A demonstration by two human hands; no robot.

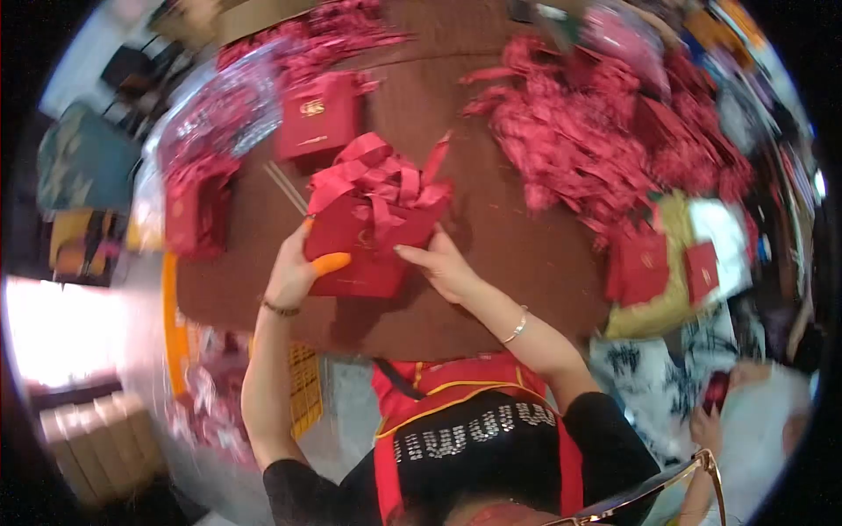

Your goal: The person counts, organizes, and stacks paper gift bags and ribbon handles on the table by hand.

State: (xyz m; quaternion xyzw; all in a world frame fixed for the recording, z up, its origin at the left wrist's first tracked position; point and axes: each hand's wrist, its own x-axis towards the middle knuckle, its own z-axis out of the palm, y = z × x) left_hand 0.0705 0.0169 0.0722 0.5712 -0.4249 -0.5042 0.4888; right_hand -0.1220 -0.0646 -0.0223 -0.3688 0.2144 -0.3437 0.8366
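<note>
Between my hands is a red gift bag (355, 276) with gold print, and loops of pink-red ribbon (373, 175) spill over its top. My left hand (294, 267) grips the bag's left side, its thumb wearing an orange finger cover (331, 263) and pressed on the front. On the right side my right hand (445, 265) pinches the bag, thumb in front and fingers mostly hidden behind. Just beyond, a red gift bag with a gold logo (317, 118) stands on the brown table (517, 272). Thin pale sticks (285, 187) lie beside my left hand.
A big heap of red ribboned bags (570, 131) covers the table's right side. More red bags (197, 215) and clear plastic wrap (237, 110) lie at left. A yellow bag (649, 317) sits at the right edge. Another person's hand (704, 430) holds something dark red at lower right.
</note>
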